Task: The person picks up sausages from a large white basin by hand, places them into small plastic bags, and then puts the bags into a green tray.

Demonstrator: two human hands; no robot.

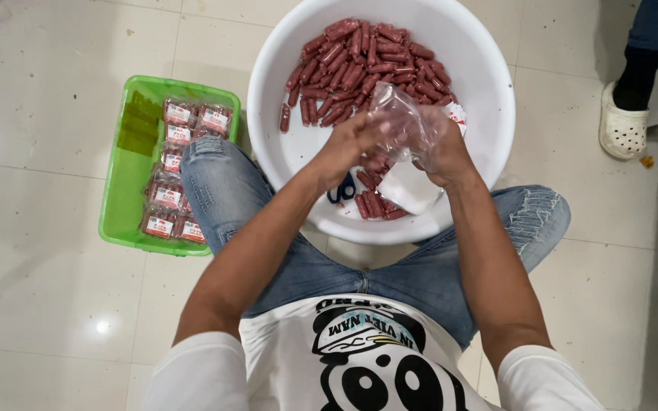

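A clear plastic bag (404,122), crumpled and open-mouthed, is held up between both hands over the white basin (489,91). Small red sausages (359,61) lie heaped in the basin beneath and behind it.

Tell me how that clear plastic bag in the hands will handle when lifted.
The clear plastic bag looks thin and crumpled between the left hand and right hand, so probably floppy and very light. Its glossy film may be slippery. Over the white basin, it would likely sag once filled.
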